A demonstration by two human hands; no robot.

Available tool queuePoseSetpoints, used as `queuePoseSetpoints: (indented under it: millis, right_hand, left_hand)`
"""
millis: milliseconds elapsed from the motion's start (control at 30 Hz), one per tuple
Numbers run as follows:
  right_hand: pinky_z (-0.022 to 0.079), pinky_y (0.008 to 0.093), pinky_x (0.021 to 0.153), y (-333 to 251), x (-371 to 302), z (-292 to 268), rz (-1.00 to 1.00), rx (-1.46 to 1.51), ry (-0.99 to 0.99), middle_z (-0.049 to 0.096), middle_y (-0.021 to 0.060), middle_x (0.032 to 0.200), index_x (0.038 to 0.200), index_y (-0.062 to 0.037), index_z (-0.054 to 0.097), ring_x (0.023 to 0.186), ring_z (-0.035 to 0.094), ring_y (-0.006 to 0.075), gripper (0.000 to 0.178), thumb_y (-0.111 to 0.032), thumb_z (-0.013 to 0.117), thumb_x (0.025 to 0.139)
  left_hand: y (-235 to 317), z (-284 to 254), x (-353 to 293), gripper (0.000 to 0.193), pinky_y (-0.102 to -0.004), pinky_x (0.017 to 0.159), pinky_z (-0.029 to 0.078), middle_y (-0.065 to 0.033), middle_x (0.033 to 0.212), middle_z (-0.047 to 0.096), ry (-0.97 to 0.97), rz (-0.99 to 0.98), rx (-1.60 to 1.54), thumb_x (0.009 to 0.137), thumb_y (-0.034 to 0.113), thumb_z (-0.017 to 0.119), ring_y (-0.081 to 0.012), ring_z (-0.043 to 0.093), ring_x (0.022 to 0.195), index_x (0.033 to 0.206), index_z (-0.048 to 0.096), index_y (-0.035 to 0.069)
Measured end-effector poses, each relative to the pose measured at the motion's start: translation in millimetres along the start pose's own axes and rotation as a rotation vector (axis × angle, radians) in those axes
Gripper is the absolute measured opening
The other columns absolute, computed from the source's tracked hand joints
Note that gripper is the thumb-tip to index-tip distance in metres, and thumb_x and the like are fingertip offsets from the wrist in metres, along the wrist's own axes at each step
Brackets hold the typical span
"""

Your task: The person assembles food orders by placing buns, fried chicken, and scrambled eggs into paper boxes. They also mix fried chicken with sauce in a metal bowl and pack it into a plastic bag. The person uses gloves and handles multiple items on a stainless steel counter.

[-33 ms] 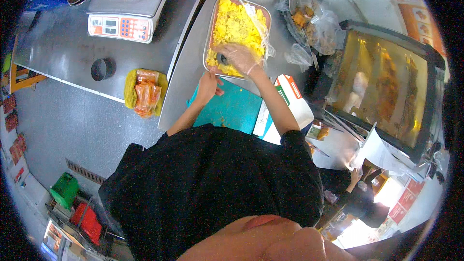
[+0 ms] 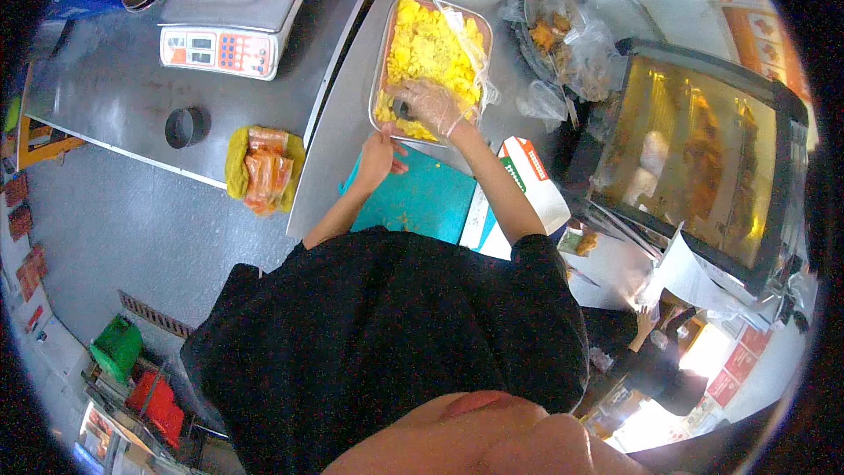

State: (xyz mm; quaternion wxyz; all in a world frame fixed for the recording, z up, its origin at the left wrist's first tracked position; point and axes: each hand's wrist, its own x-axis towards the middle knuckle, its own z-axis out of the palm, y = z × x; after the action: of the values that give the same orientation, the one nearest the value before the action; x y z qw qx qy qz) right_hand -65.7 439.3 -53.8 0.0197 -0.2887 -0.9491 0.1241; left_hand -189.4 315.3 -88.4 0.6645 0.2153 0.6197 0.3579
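Observation:
A metal tray [image 2: 378, 79] holds crumbly yellow food [image 2: 431, 44] that looks like scrambled egg. My right hand [image 2: 431, 105], in a clear plastic glove, reaches into its near part. The fingers curl round a small dark round piece [image 2: 402, 109], low in the food; its kind is partly hidden. At the tray's near left corner is my left hand [image 2: 378, 158], bare, its fingers apart and nothing visible in them. Below both hands lies a teal cutting board [image 2: 413, 198] with crumbs on it. A clear plastic bag [image 2: 470, 44] hangs over the tray's right side.
A white carton [image 2: 532, 180] stands right of the board. Farther right are a bag-lined bowl [image 2: 563, 35] and a glass-fronted warming cabinet [image 2: 694, 158]. On the left table are a scale [image 2: 220, 48], a black ring [image 2: 185, 127] and packed orange food [image 2: 266, 167] on a yellow cloth.

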Motion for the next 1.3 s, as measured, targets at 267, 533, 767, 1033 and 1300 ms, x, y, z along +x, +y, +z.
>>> queuePoseSetpoints:
  millis: [267, 533, 767, 1033, 1300]
  right_hand:
    - [0.053, 0.0407, 0.061, 37, -42, -5, 0.759, 0.054, 0.177, 0.058, 0.0154, 0.099, 0.113, -0.0156, 0.050, 0.084, 0.063, 0.0302, 0.030, -0.017, 0.050, 0.083]
    - [0.052, 0.0454, 0.063, 15, -62, -8, 0.518, -0.286, -0.098, 0.047, 0.0172, 0.110, 0.121, -0.0125, 0.047, 0.085, 0.061, 0.0343, 0.042, -0.025, 0.055, 0.082]
    - [0.053, 0.0470, 0.065, -7, -57, 20, 0.735, -0.265, 0.128, 0.047, 0.0209, 0.115, 0.118, -0.0091, 0.051, 0.087, 0.061, 0.0370, 0.037, -0.025, 0.053, 0.084]
    - [0.053, 0.0404, 0.054, -5, -67, 44, 0.840, -0.278, 0.069, 0.052, 0.0222, 0.106, 0.121, -0.0159, 0.050, 0.068, 0.064, 0.0325, 0.034, -0.016, 0.049, 0.087]
    - [0.053, 0.0402, 0.054, -2, -71, 12, 0.593, -0.353, -0.078, 0.052, 0.0199, 0.104, 0.115, -0.0169, 0.053, 0.068, 0.064, 0.0308, 0.029, -0.020, 0.052, 0.086]
  left_hand:
    - [-6, -7, 0, 0.057, -0.0308, 0.047, 0.052, -0.0168, 0.082, 0.065, -0.086, -0.059, -0.096, 0.097, 0.048, 0.028, -0.0246, 0.064, 0.055, 0.118, 0.047, -0.001]
    - [-8, 5, 4, 0.055, -0.0328, 0.062, 0.056, -0.0193, 0.094, 0.065, -0.095, -0.078, -0.300, 0.095, 0.049, 0.032, -0.0268, 0.067, 0.075, 0.119, 0.045, 0.001]
    - [-8, 2, 7, 0.052, -0.0324, 0.064, 0.056, -0.0201, 0.098, 0.065, -0.160, -0.080, -0.270, 0.097, 0.046, 0.029, -0.0270, 0.067, 0.078, 0.120, 0.044, 0.002]
    - [-15, 3, 5, 0.048, -0.0322, 0.065, 0.056, -0.0204, 0.100, 0.064, -0.176, -0.038, -0.273, 0.097, 0.042, 0.031, -0.0291, 0.067, 0.079, 0.121, 0.042, 0.002]
    - [-15, 4, 8, 0.045, -0.0358, 0.070, 0.056, -0.0225, 0.102, 0.062, -0.191, -0.040, -0.267, 0.098, 0.037, 0.032, -0.0311, 0.066, 0.082, 0.124, 0.038, 0.000]
